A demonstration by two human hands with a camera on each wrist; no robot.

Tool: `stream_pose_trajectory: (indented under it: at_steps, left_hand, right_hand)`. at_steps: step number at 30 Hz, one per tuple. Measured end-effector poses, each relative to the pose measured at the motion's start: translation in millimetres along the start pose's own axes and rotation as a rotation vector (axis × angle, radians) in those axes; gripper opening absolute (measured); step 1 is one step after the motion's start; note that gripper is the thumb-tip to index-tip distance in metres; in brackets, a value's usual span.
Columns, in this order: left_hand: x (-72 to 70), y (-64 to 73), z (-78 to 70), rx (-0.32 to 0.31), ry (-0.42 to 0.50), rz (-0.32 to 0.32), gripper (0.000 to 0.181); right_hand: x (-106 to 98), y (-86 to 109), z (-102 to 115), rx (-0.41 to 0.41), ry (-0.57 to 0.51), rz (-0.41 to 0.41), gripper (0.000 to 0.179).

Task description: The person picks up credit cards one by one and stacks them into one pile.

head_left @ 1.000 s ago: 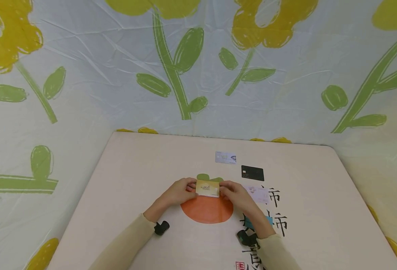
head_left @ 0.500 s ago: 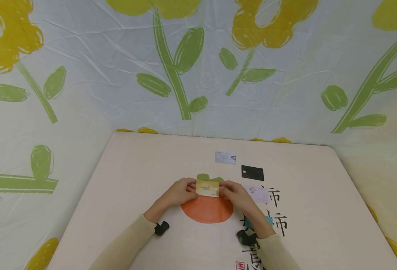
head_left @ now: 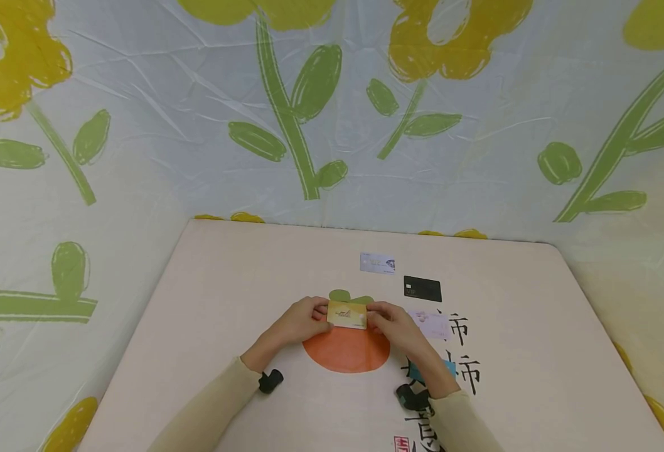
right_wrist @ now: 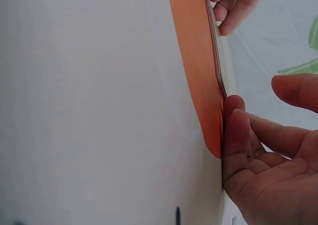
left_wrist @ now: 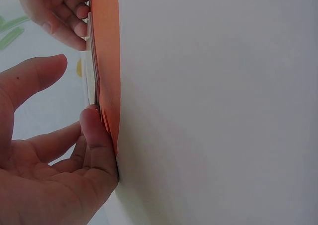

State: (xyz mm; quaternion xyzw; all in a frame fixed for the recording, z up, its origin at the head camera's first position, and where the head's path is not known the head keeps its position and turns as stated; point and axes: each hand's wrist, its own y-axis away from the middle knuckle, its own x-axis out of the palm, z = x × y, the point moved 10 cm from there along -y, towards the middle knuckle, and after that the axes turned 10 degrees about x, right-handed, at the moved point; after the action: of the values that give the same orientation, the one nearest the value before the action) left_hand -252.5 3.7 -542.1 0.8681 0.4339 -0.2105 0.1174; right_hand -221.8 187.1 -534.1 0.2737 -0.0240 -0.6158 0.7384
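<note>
A small stack of cards (left_wrist: pixel 94 68) lies flat over the orange persimmon print (head_left: pixel 346 355), with a gold card (head_left: pixel 346 315) on top. My left hand (head_left: pixel 304 320) holds the stack's left end with curled fingers (left_wrist: pixel 94 130). At its right end my right hand (head_left: pixel 396 323) does the same, its fingertips (right_wrist: pixel 236 128) against the edges. Layered card edges show between the hands in both wrist views. One digit of each hand is raised off the stack in these views.
Up and right of the stack lie a silver card (head_left: pixel 377 263) and a black card (head_left: pixel 422 289). A pale purple card (head_left: pixel 429 324) sits right of my right hand. My right forearm partly covers a blue card (head_left: pixel 449 368). Floral cloth (head_left: pixel 196 125) hangs behind the table.
</note>
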Motion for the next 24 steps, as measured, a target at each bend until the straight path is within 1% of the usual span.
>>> stream_pose_trajectory:
  at_steps: [3,8,11,16,19,24]
  left_hand:
    - [0.1,-0.1,0.1,0.001,-0.004,0.001,0.058]
    - [-0.1,-0.3,1.4,-0.001,-0.017,-0.005,0.059]
    - [0.0,-0.4,1.2,-0.002,-0.006,-0.005,0.059]
    - [-2.4,-1.2,1.3,-0.010,0.022,-0.009,0.059]
    - [-8.2,-5.3,-0.5,-0.007,0.023,-0.025,0.058]
    - [-19.2,-20.4,-8.1,0.005,0.013,-0.057,0.054]
  right_hand:
    - [1,0.9,2,-0.015,0.010,0.012,0.039]
    - [0,0.7,0,-0.006,0.008,-0.003,0.038]
    - [-1,-0.2,-2,0.006,0.002,-0.011,0.037]
    - [-3,-1.4,-1,-0.002,-0.007,-0.001,0.037]
    - [-7,-2.2,2,-0.012,-0.007,0.000,0.035]
    - [-21,-6.0,6,-0.020,0.034,-0.036,0.037]
